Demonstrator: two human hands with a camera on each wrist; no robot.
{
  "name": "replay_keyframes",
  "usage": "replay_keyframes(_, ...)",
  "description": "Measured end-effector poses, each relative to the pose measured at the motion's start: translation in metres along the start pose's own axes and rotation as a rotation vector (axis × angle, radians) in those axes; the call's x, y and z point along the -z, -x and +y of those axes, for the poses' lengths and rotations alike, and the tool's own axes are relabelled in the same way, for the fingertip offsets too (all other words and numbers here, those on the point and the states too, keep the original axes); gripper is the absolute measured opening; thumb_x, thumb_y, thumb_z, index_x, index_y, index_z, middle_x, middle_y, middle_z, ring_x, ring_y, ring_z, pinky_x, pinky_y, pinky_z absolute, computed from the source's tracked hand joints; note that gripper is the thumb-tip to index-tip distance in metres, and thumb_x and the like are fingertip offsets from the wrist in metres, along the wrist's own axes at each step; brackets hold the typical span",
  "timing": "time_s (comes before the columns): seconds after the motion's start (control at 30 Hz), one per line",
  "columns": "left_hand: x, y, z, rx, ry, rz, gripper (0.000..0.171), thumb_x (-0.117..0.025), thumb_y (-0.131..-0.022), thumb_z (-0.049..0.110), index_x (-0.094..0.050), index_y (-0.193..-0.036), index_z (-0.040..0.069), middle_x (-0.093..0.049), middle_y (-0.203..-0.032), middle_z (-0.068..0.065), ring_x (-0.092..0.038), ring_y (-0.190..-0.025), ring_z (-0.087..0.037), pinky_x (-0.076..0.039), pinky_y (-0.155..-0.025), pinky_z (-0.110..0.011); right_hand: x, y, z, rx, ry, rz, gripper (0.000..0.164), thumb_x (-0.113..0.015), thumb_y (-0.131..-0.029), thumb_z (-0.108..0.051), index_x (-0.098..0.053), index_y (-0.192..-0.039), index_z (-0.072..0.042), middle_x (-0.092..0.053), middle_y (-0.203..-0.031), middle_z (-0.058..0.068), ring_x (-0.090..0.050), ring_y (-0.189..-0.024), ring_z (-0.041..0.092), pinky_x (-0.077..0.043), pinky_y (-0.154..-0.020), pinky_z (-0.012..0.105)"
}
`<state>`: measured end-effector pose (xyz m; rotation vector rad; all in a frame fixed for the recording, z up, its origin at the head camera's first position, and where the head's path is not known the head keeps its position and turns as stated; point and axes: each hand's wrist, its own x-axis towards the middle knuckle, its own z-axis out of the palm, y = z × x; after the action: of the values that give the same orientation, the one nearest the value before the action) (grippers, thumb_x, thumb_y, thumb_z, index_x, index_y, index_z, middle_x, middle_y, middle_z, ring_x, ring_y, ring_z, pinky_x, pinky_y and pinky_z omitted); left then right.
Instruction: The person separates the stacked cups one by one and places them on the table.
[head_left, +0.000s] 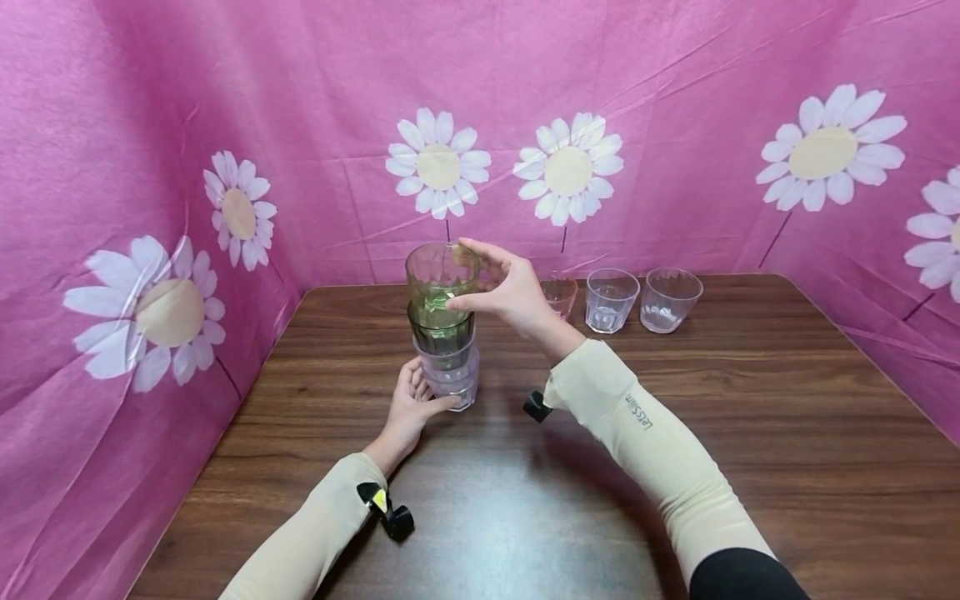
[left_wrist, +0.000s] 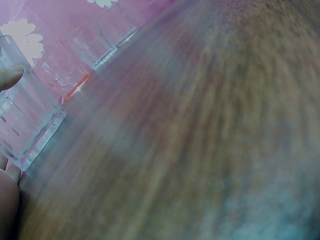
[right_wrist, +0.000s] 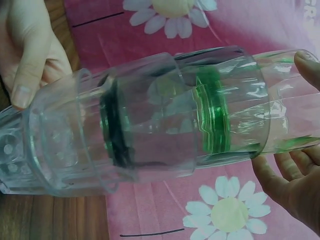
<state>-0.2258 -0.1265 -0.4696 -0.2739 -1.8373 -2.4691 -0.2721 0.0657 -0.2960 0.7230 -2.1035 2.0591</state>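
A stack of nested tumblers stands upright on the table, left of centre in the head view. On top is a green tumbler (head_left: 429, 277), set in a dark smoky tumbler (head_left: 437, 338). Clear tumblers (head_left: 455, 382) make up the lower part. My right hand (head_left: 519, 297) grips the green tumbler from the right, thumb on the near side and fingers behind. Low down, my left hand (head_left: 408, 414) holds the bottom clear tumbler between thumb and fingers. The right wrist view shows the stack sideways, the green base (right_wrist: 214, 110) inside the smoky tumbler.
Behind my right hand, an orange-tinted tumbler (head_left: 562, 293) is partly hidden. Two clear tumblers, one (head_left: 611, 302) beside the other (head_left: 670, 300), stand right of it near the table's back edge. A pink cloth (head_left: 330, 92) with daisies hangs around the brown wooden table (head_left: 720, 417).
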Motion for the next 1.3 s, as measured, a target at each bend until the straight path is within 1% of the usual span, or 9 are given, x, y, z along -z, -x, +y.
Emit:
replay_keyframes(0.07,-0.001,0.000,0.000,-0.001,0.008,-0.002,0.081,-0.070,-0.068,-0.023,-0.033,-0.137,-0.003,-0.055,-0.134,-0.006,-0.054,-0.118,-0.009,-0.040,-0.105,-0.027,0.001,0.000,-0.002,0.008,-0.017,0.011,0.081,-0.087,-0.067,0.007,-0.055,-0.140,-0.006,-0.060,-0.136,0.008,-0.058,-0.121,0.021,-0.051,-0.098,0.034)
replay_keyframes(0.2,-0.001,-0.001,0.000,-0.005,0.017,-0.009,0.081,-0.070,-0.068,-0.022,-0.033,-0.137,-0.003,-0.056,-0.132,-0.005,-0.054,-0.117,-0.009,-0.041,-0.105,-0.027,0.004,0.000,-0.005,0.049,-0.067,0.021,0.080,-0.084,-0.068,0.011,-0.053,-0.141,-0.001,-0.058,-0.137,0.017,-0.056,-0.123,0.023,-0.047,-0.103,0.040)
replay_keyframes(0.3,-0.001,-0.001,0.001,-0.004,0.021,-0.013,0.081,-0.071,-0.068,-0.021,-0.033,-0.137,-0.003,-0.056,-0.132,-0.005,-0.054,-0.118,-0.009,-0.040,-0.105,-0.026,0.006,-0.001,-0.009,0.072,-0.112,0.029,0.080,-0.080,-0.068,0.016,-0.051,-0.141,0.002,-0.057,-0.137,0.019,-0.055,-0.126,0.024,-0.045,-0.105,0.043)
replay_keyframes(0.4,-0.001,-0.001,0.001,-0.002,0.026,-0.012,0.082,-0.071,-0.068,-0.020,-0.032,-0.138,-0.003,-0.055,-0.133,-0.006,-0.054,-0.118,-0.009,-0.040,-0.105,-0.026,0.008,-0.001,-0.012,0.081,-0.149,0.043,0.081,-0.078,-0.067,0.019,-0.050,-0.141,0.003,-0.057,-0.138,0.019,-0.055,-0.127,0.024,-0.046,-0.105,0.041)
replay_keyframes(0.53,0.000,-0.001,0.000,-0.003,0.019,-0.010,0.081,-0.071,-0.068,-0.021,-0.033,-0.137,-0.004,-0.055,-0.134,-0.007,-0.054,-0.118,-0.009,-0.040,-0.105,-0.026,0.010,-0.001,-0.016,0.089,-0.188,0.059,0.081,-0.076,-0.067,0.022,-0.049,-0.141,0.004,-0.055,-0.139,0.021,-0.055,-0.127,0.025,-0.048,-0.102,0.039)
replay_keyframes(0.73,0.000,-0.001,0.000,-0.006,0.020,-0.004,0.080,-0.070,-0.068,-0.022,-0.034,-0.137,-0.004,-0.056,-0.132,-0.006,-0.055,-0.118,-0.009,-0.041,-0.104,-0.026,0.017,0.000,-0.022,0.106,-0.194,0.073,0.080,-0.075,-0.068,0.022,-0.048,-0.142,0.005,-0.054,-0.140,0.022,-0.055,-0.126,0.025,-0.052,-0.096,0.037)
replay_keyframes(0.87,0.000,-0.001,0.000,-0.011,0.025,-0.008,0.080,-0.070,-0.068,-0.022,-0.034,-0.137,-0.003,-0.057,-0.131,-0.004,-0.055,-0.117,-0.009,-0.041,-0.104,-0.026,0.023,0.001,-0.022,0.110,-0.190,0.079,0.081,-0.074,-0.069,0.023,-0.047,-0.143,0.005,-0.053,-0.140,0.023,-0.055,-0.126,0.026,-0.052,-0.097,0.037)
replay_keyframes(1.13,0.000,0.001,0.001,-0.011,0.020,-0.004,0.080,-0.071,-0.067,-0.022,-0.034,-0.136,-0.004,-0.057,-0.130,-0.005,-0.055,-0.117,-0.009,-0.040,-0.105,-0.027,0.037,0.010,-0.014,0.095,-0.167,0.094,0.081,-0.076,-0.069,0.020,-0.049,-0.143,0.002,-0.055,-0.140,0.019,-0.054,-0.127,0.024,-0.050,-0.099,0.037)
replay_keyframes(1.3,0.000,0.001,0.002,-0.002,0.008,-0.005,0.080,-0.071,-0.069,-0.021,-0.034,-0.137,-0.004,-0.055,-0.133,-0.008,-0.054,-0.119,-0.009,-0.039,-0.106,-0.028,0.047,0.017,-0.008,0.104,-0.175,0.119,0.079,-0.074,-0.069,0.021,-0.049,-0.142,0.003,-0.058,-0.137,0.015,-0.055,-0.125,0.025,-0.050,-0.100,0.036)
